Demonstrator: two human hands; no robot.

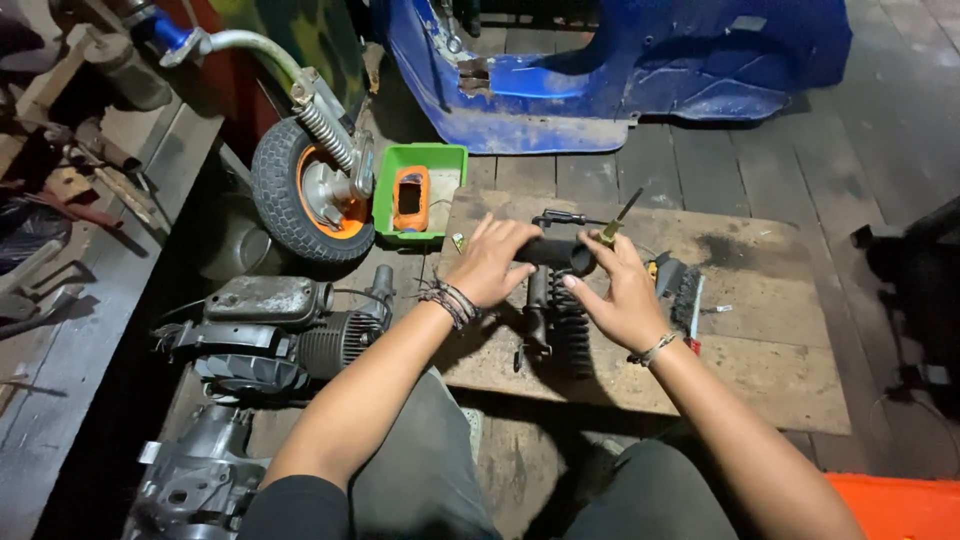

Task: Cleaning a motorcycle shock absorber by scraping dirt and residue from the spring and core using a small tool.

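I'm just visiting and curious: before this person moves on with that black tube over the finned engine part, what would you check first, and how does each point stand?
1. Left hand grips the black tube: ok.
2. Right hand steadies the tube's open end: ok.
3. Finned cylinder rests fully on the wooden board: ok.
4. Tube seated on the cylinder: cannot tell, the hands hide the joint.
5. Wire brush lies close by the right hand, easy to knock: not ok.
6. Green tray stands apart from the work: ok.
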